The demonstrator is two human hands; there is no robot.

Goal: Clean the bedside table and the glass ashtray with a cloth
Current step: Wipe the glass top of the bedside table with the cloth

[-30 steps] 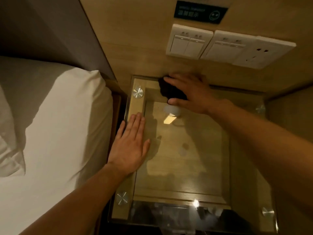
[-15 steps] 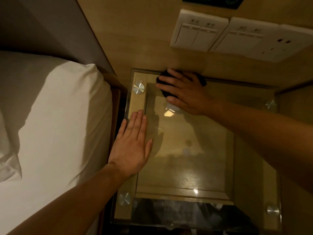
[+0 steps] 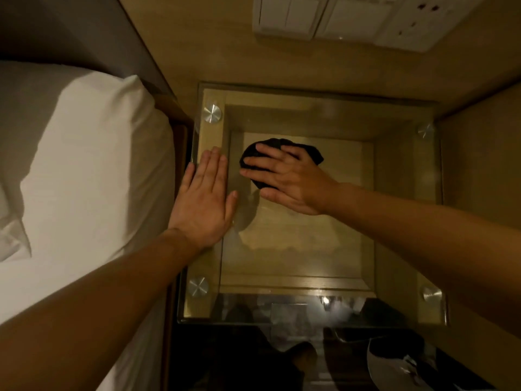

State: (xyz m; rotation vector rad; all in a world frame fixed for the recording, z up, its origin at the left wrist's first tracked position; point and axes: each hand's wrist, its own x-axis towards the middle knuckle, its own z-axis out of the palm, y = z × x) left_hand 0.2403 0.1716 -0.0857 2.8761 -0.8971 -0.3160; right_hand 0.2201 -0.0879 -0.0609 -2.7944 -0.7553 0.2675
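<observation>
**op:** watching the head cam feed here. My right hand (image 3: 284,179) is flat on the black cloth (image 3: 310,153), fingers spread and pressing it onto the glass top of the bedside table (image 3: 394,249), roughly mid-left of the pane. Left hand (image 3: 205,198) is open, palm down, on the left edge of the glass just beside the bed (image 3: 84,179), holding nothing, looks like it's just bracing. Any tips for the wipe?

**reply:** I'd say keep the palm flat like that so the cloth doesn't bunch up into a ball, it already looks a bit wadded. Overlapping straight passes, and work around the four round metal studs (image 3: 212,113) at the corners, grime probably hides there. Glass is smooth and reflective, streaks will show under that warm light, so I'd finish with a dry part of the cloth

**op:** makes sense. Pane is clear with a wood frame showing underneath. Can't see the glass ashtray anywhere in the shot, so that part isn't done yet I guess

**reply:** yeah, do the table first, and go light near the front edge
</observation>
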